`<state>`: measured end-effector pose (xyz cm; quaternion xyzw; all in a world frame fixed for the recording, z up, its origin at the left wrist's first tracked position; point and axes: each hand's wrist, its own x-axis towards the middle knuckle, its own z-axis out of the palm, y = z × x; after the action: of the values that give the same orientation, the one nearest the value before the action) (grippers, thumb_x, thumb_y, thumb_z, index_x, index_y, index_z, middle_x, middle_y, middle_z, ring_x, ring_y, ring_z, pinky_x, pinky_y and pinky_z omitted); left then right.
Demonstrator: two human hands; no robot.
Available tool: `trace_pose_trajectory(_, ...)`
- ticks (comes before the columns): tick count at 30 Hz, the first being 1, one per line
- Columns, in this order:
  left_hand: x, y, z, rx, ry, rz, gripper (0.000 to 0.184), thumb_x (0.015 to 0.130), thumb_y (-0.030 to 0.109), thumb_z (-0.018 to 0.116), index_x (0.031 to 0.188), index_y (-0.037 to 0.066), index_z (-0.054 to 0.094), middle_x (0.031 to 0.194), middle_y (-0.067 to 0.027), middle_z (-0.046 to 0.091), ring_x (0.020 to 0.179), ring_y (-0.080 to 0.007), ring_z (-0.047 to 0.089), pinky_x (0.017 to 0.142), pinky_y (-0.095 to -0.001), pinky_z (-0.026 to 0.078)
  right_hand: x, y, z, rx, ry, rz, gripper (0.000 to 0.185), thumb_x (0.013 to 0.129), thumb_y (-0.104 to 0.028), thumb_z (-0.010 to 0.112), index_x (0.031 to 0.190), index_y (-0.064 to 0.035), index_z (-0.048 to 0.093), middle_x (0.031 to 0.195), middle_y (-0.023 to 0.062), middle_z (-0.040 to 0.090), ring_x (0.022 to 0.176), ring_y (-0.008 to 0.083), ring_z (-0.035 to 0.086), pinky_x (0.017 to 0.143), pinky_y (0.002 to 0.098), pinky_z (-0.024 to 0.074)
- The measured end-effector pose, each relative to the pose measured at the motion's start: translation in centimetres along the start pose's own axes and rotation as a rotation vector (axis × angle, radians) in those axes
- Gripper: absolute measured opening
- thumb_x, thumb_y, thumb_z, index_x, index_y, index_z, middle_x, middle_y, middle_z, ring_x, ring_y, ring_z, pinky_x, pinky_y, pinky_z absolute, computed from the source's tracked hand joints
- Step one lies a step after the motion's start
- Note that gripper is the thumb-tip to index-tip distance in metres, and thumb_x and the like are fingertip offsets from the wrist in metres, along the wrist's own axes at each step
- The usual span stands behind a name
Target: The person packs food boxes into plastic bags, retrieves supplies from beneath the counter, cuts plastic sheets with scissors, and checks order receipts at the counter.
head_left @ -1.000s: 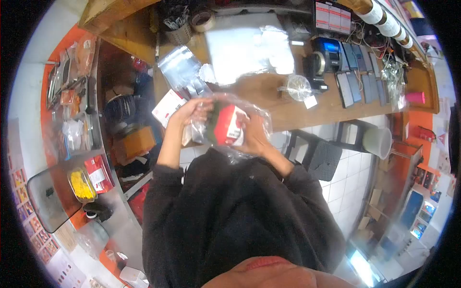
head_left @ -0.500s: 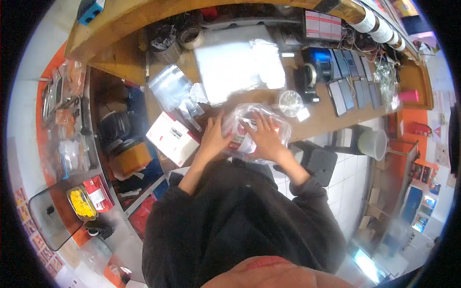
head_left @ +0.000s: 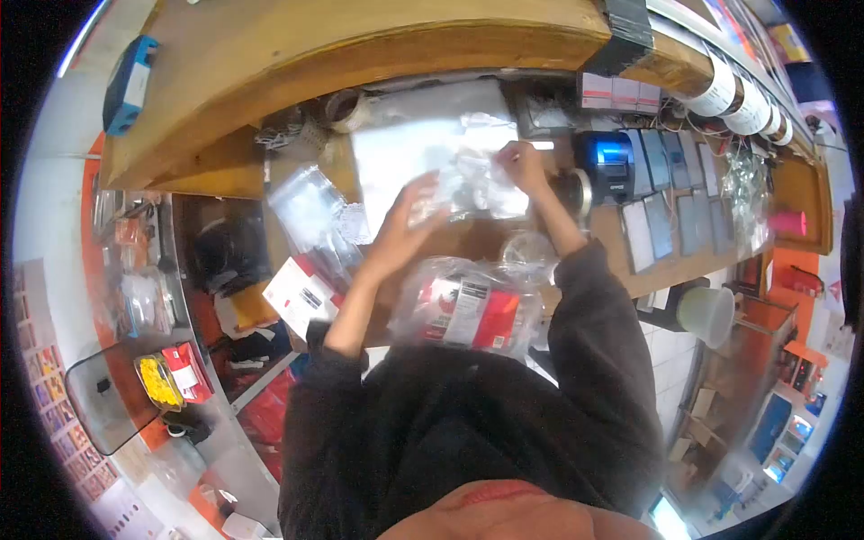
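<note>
Over the far part of the table, both hands are at a crumpled sheet of clear plastic (head_left: 470, 180). My right hand (head_left: 525, 165) is closed in a pinch at the plastic's right side. My left hand (head_left: 405, 225), slightly blurred, has its thumb and fingers around the left side. Close to my body lies a red and white package (head_left: 472, 310) loosely wrapped in clear plastic, touched by neither hand. A clear tape roll (head_left: 526, 247) is just beyond its right corner. Left of the left forearm, a white and red box (head_left: 301, 292) rests tilted on the table.
A white stack of sheets (head_left: 396, 135) lies behind my hands, with flat clear bags (head_left: 310, 211) to its left. A black and blue label printer (head_left: 605, 166) and several phones (head_left: 650, 225) occupy the right. A wooden shelf edge (head_left: 378, 67) overhangs the back.
Both hands have left the wrapped package and reached forward to the crumpled clear plastic, the right hand now pinching it. The view has tilted upward, showing more of the shelf.
</note>
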<state>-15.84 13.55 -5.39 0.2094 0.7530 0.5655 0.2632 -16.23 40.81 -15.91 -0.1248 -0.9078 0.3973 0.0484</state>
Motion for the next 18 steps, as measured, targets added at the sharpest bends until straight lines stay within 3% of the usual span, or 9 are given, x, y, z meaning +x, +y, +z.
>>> trace_pose_trajectory(3,7.3,-1.9,3.3,-0.043,0.014,0.08,0.046,0.091,0.034,0.052,0.126,0.005,0.045,0.121,-0.0139,0.054,0.114,-0.0228,0.05,0.095,-0.0365,0.039,-1.1,0.6,-1.2,0.116,0.069,-0.043,0.012,0.076,-0.006,0.059,0.084,-0.0003,0.067,0.075,0.016,0.065,0.07,0.027,0.064,0.066,0.034,0.049)
trace_pose_trajectory(7,13.0,-6.8,6.9,0.001,-0.154,0.085,0.044,0.093,0.035,0.049,0.125,0.004,0.046,0.122,-0.0142,0.053,0.115,-0.0225,0.049,0.094,-0.0347,0.039,-3.3,0.4,-3.6,0.133,0.047,-0.063,0.014,0.083,-0.01,0.056,0.086,0.0006,0.065,0.08,0.0185,0.065,0.07,0.0267,0.065,0.065,0.0336,0.0481)
trace_pose_trajectory(9,13.0,-6.9,6.0,0.036,-0.088,0.021,0.044,0.094,0.035,0.046,0.126,0.004,0.045,0.123,-0.0139,0.053,0.114,-0.0229,0.049,0.094,-0.0348,0.039,-4.6,1.4,-6.1,0.159,0.401,0.162,0.018,0.088,-0.01,0.054,0.094,0.0046,0.062,0.074,0.0117,0.066,0.066,0.0142,0.059,0.062,0.0281,0.0465)
trace_pose_trajectory(12,7.1,-2.9,2.8,-0.02,0.035,0.042,0.041,0.094,0.027,0.048,0.128,0.005,0.044,0.122,-0.0124,0.052,0.114,-0.0243,0.049,0.095,-0.0358,0.038,-9.8,-4.6,-11.1,0.5,0.794,0.173,0.024,0.095,-0.017,0.047,0.092,0.0041,0.058,0.089,0.0136,0.065,0.084,0.0142,0.06,0.072,0.0261,0.0453)
trace_pose_trajectory(14,1.5,0.8,1.4,0.128,0.087,-0.024,0.051,0.088,0.024,0.057,0.131,0.004,0.039,0.126,-0.0147,0.048,0.118,-0.025,0.045,0.097,-0.0363,0.037,-14.3,-9.5,-11.0,0.487,0.872,0.147,0.019,0.096,-0.013,0.044,0.09,0.0017,0.056,0.085,0.0109,0.063,0.08,0.0137,0.059,0.07,0.0259,0.0436)
trace_pose_trajectory(15,-1.4,0.5,1.9,0.179,0.081,-0.045,0.059,0.085,0.025,0.062,0.133,0.003,0.036,0.129,-0.0165,0.045,0.12,-0.0261,0.043,0.098,-0.0371,0.036,-17.7,-9.6,-9.5,0.29,0.78,0.093,0.018,0.092,-0.013,0.05,0.087,0.001,0.059,0.082,0.0115,0.063,0.073,0.0159,0.06,0.065,0.0293,0.0468)
trace_pose_trajectory(16,-4.1,0.2,2.3,0.234,0.077,-0.064,0.069,0.081,0.026,0.066,0.135,0.001,0.032,0.131,-0.0184,0.042,0.123,-0.0271,0.04,0.099,-0.0379,0.035,-21.3,-11.1,-8.0,0.238,0.459,0.212,0.012,0.088,-0.009,0.051,0.086,-0.0001,0.06,0.078,0.0143,0.06,0.07,0.0197,0.06,0.063,0.0303,0.0466)
trace_pose_trajectory(17,-6.3,0.7,2.2,0.407,-0.11,-0.191,0.081,0.076,0.028,0.071,0.137,-0.001,0.026,0.135,-0.0222,0.035,0.128,-0.0328,0.034,0.102,-0.0389,0.032,-22.4,-12.3,-5.9,0.19,0.512,-0.187,0.009,0.084,-0.006,0.053,0.088,-0.0002,0.059,0.079,0.0163,0.059,0.071,0.025,0.06,0.061,0.0332,0.0465)
trace_pose_trajectory(18,-8.4,-2.0,2.2,0.554,-0.167,-0.036,0.078,0.074,0.023,0.07,0.136,-0.001,0.028,0.13,-0.0237,0.042,0.122,-0.0347,0.041,0.1,-0.0391,0.034,-24.1,-13.4,-4.1,0.134,0.233,-0.232,0.01,0.079,-0.006,0.056,0.088,-0.0003,0.058,0.081,0.0164,0.06,0.073,0.029,0.061,0.064,0.0376,0.0479)
